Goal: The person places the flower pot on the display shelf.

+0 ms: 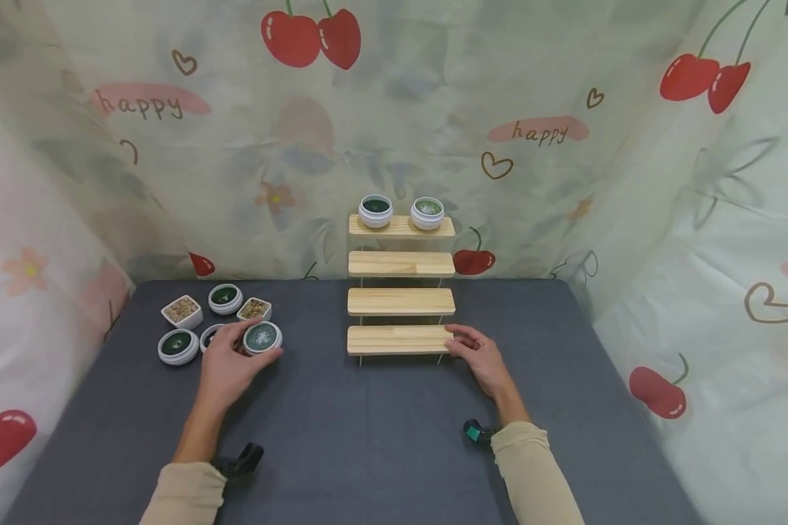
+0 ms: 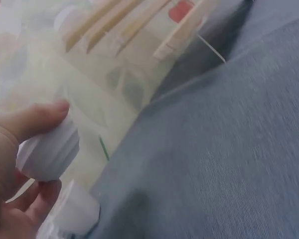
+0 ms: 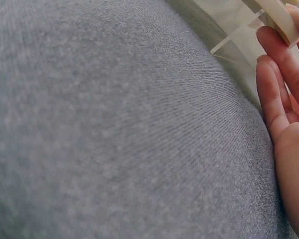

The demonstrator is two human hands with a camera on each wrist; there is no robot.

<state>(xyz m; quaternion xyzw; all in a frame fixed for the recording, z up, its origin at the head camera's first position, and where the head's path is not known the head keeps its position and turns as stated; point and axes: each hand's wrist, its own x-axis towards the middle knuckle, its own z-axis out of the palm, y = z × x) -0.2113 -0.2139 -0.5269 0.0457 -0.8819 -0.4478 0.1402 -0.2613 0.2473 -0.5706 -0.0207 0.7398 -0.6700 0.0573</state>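
With twelve o'clock toward the far edge of the dark table (image 1: 368, 437) and the held pot (image 1: 263, 337) as the dial's centre, a white round pot (image 1: 178, 346) with a dark green top sits farthest left, at nine o'clock. Just beyond it, between nine and ten, is a square dish (image 1: 182, 312) of pale grains. A partly covered pot (image 1: 206, 337) shows at nine, nearer the centre, behind the left hand (image 1: 230, 361). Another green-topped pot (image 1: 225, 298) lies between ten and eleven, and a second square dish (image 1: 255, 309) at twelve, near the fingers. The left hand reaches in from seven o'clock; its thumb and fingers close around the white wall of the held pot, whose greenish top faces up.

Between two and three o'clock, well apart from that group, stands a four-tier wooden rack (image 1: 400, 300). Its top board carries a dark green pot (image 1: 376, 211) on the left and a paler green pot (image 1: 427, 213) on the right. At the rack's four o'clock, the right hand (image 1: 479, 361) pinches the right end of the lowest board, thumb and fingers narrow about the wood. A cherry-printed curtain (image 1: 394, 95) rises behind.
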